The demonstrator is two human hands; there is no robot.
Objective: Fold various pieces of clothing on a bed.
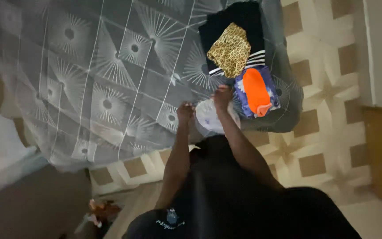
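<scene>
Pressing the white cloth [209,118], left hand [185,110] and right hand [222,95] lie flat (fingers blurred).

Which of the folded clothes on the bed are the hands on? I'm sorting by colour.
The pale white piece at the bed's edge, under both the left hand and right hand. The orange, leopard-print and black pieces lie untouched beyond it.

Two bare hands are in view: one left hand [185,110] and one right hand [222,95]. One pale cloth [208,120] lies under them. One grey patterned bedspread [102,84] covers the bed. Four folded garments sit on it: one black piece [235,15], one leopard-print piece [231,49], one striped piece [257,57], and one purple-and-white piece [244,90] with one orange item [256,90] on top.
</scene>
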